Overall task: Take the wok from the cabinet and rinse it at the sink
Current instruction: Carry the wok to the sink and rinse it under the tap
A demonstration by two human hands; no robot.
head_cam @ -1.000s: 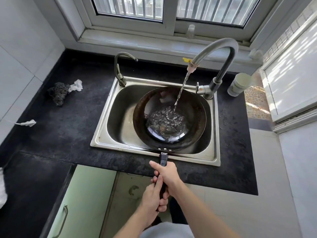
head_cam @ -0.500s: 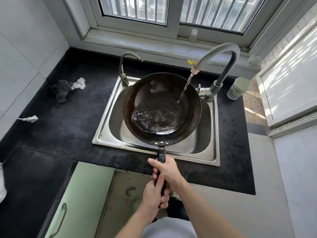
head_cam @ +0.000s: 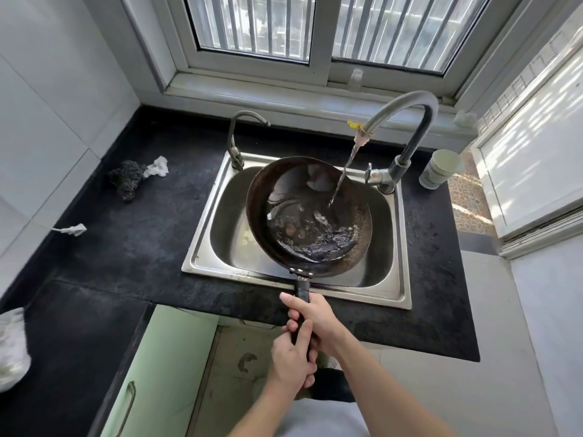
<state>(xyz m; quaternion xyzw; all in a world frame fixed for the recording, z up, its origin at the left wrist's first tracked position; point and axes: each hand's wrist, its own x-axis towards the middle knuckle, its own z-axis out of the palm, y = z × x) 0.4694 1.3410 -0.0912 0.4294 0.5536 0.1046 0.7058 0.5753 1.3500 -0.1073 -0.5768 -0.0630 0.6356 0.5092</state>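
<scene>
A dark, round wok hangs over the steel sink, tilted so its left rim stands higher. Water pools in its lower right part. A thin stream from the tall curved faucet falls into the wok. Both hands grip the wok's black handle at the counter's front edge. My right hand sits nearer the wok, my left hand just behind it.
A small second tap stands at the sink's back left. On the black counter lie a steel scourer and a white rag. A paper cup stands right of the faucet. A green cabinet door hangs open below.
The wok has been lifted from level in the sink and tilted, first left, now with the water swirled to the lower right. Both hands stay on the handle.
</scene>
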